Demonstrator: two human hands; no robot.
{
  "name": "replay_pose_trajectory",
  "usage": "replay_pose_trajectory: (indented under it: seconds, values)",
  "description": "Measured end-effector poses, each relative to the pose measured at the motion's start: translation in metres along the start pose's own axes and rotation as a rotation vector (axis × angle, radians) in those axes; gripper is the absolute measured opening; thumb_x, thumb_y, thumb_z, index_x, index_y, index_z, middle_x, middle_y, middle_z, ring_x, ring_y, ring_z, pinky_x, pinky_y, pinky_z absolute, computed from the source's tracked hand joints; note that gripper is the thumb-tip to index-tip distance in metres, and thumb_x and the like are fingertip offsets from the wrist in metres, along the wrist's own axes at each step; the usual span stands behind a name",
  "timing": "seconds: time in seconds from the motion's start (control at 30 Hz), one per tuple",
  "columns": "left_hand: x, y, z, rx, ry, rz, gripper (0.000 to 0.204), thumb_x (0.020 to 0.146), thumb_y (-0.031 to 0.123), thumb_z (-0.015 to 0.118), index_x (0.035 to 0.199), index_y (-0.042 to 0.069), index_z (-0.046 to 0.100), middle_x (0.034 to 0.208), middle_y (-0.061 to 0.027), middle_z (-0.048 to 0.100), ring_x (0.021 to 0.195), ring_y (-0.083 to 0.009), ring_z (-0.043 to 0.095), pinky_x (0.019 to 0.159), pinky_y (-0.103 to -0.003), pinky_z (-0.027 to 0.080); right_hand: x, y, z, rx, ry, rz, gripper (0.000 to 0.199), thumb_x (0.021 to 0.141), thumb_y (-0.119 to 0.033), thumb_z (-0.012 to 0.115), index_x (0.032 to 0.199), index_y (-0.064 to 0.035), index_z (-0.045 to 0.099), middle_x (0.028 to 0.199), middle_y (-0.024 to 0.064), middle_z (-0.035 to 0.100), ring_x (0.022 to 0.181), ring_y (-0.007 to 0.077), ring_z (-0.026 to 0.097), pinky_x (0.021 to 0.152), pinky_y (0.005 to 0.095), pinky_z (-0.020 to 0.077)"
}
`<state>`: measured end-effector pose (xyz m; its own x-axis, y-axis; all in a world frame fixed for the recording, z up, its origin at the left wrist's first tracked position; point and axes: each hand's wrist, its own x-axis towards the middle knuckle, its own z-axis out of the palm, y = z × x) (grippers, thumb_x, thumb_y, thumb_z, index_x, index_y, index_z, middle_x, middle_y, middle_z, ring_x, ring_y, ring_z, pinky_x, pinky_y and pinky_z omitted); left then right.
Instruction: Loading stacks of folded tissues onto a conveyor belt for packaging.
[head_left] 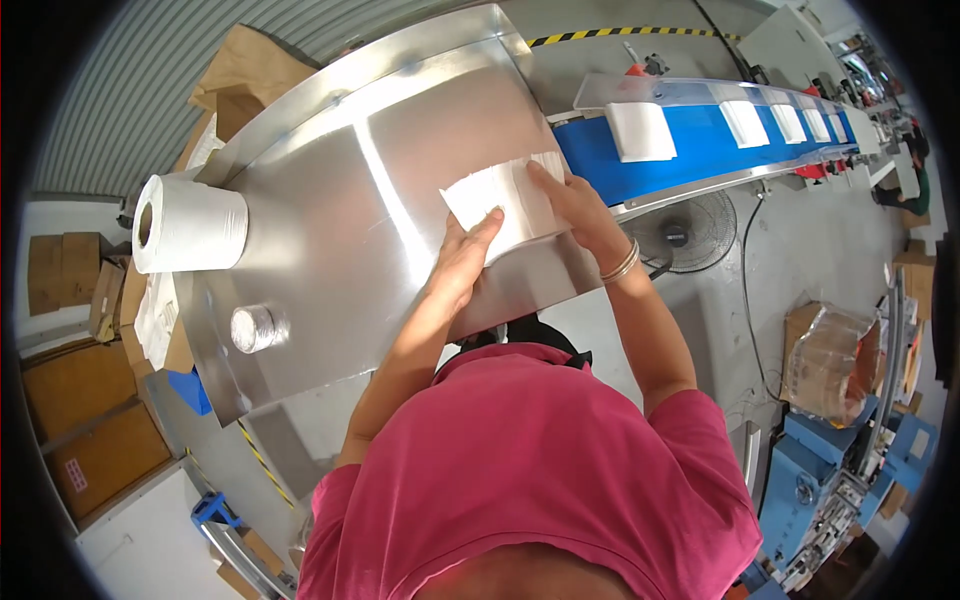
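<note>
Left hand (462,262) and right hand (585,213) grip white paper stack (524,214) over metal table (315,250) (big roll (200,228) sits left).

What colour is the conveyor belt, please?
The conveyor belt is blue, clearest in the head view.

A round fan (688,234) and a plastic-draped cardboard box (828,372) stand apart.

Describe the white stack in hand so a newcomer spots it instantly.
Find the big shiny metal worktop, then its right end, next to the blue conveyor belt. There, the left hand and right hand hold the white stack. Unlike the white bundles on the belt, it is off the belt and in both hands.
</note>
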<state>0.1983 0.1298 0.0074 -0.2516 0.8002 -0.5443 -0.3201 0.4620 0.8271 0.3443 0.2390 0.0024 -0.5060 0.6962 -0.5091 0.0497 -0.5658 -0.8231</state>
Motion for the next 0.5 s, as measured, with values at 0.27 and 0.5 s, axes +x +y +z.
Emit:
replay_pose_trajectory:
  seconds: [0.27,0.5]
  values:
    - [-0.001,-0.005,-0.002,-0.004,0.033,0.017,0.086,0.085,0.034,0.062,0.135,-0.012,0.009,0.133,-0.0272,0.038,0.130,-0.0335,0.031,0.108,-0.037,0.022,-0.005,0.008,-0.012,-0.601,0.167,-0.448,0.034,0.083,-0.006,0.052,0.117,-0.0007,0.055,0.097,0.0185,0.063,0.090,0.0273,0.060,0.079,0.0288,0.0465]
    - [0.003,-0.005,-0.003,-0.045,0.005,0.051,0.089,0.084,0.037,0.063,0.133,-0.014,0.009,0.134,-0.0268,0.037,0.132,-0.0327,0.029,0.109,-0.036,0.020,0.023,0.016,-0.072,0.627,0.334,-0.035,0.027,0.089,-0.020,0.056,0.109,-0.0027,0.057,0.099,0.0112,0.063,0.090,0.0225,0.061,0.077,0.0325,0.0503]
